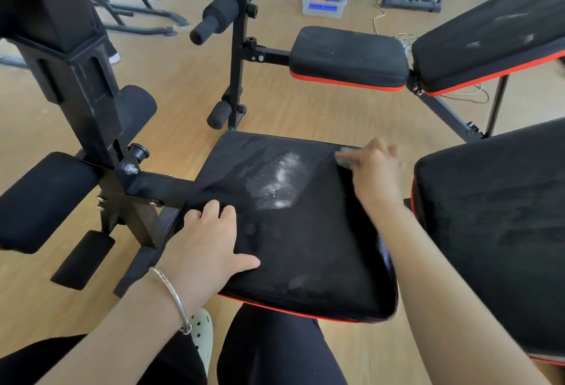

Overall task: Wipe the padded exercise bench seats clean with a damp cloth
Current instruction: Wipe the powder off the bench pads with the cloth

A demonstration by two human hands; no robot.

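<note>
**Cloth at the far corner, powder not yet cleared**

I was wiping the nearest black padded bench seat with red trim (pixel 305 247). My right hand (pixel 376 167) was curled round the small grey-green damp cloth (pixel 344 156), which sat at the seat's far right corner. My left hand (pixel 211 241) lay flat on the left edge, thumb spread, steadying it. A white powdery smear (pixel 281 179) lay mid-seat; as I judged it, the next stroke needed to drag leftward through it with firm pressure.
</note>
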